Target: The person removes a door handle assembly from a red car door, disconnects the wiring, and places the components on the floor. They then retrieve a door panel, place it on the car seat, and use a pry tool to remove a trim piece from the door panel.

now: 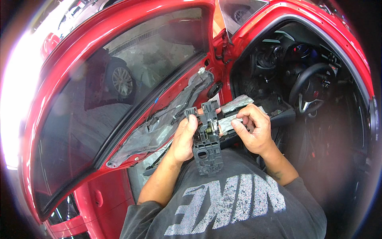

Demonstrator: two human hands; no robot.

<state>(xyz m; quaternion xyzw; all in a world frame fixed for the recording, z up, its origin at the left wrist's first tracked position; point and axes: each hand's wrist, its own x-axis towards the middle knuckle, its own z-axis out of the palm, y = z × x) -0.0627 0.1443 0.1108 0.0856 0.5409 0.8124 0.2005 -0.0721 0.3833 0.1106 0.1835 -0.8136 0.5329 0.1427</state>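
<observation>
In my left hand [184,139] is a dark plastic latch-like assembly [207,153], held upright before my dark T-shirt, with metal parts and a yellowish piece in its middle. My left thumb lies along its side and fingertips show behind it. My right hand [254,129] is just right of the assembly, fingers curled and thumb near the index finger; anything between them is too small to make out. Behind both hands are pieces of silvery padded material [236,102].
The open red car door [125,8], with window glass [151,44] and grey inner lining [171,111], fills the left side. At right are the door opening, dark interior and steering wheel [296,89]. A car wheel [121,81] shows through the glass.
</observation>
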